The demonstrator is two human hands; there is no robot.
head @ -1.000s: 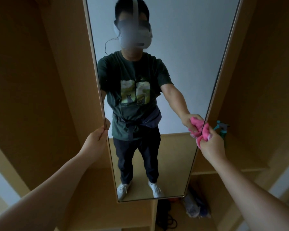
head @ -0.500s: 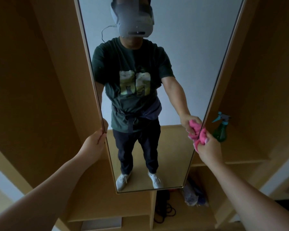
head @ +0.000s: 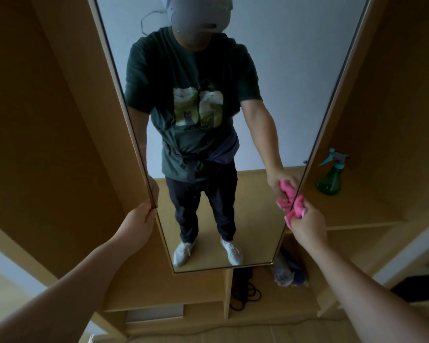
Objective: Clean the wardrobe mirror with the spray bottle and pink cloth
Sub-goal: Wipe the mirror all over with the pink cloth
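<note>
Our right hand [head: 308, 225] has its fingers curled tight around the bunched pink cloth [head: 298, 207], pressed against the mirror [head: 282, 82] at its right edge. Our left hand [head: 140, 222] pinches the mirror's left edge. The green spray bottle [head: 331, 175] stands on the shelf [head: 357, 209] just right.

Dim, flat indoor light on my feed, wardrobe [head: 47, 134] interior deep in shadow, mirror [head: 295, 70] reflecting pale wall brightest, wide-angle bending at edges, slight softness.

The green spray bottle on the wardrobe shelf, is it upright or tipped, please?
Upright: the green plastic spray bottle stands on its base on the wooden shelf, teal trigger head on top.
</note>
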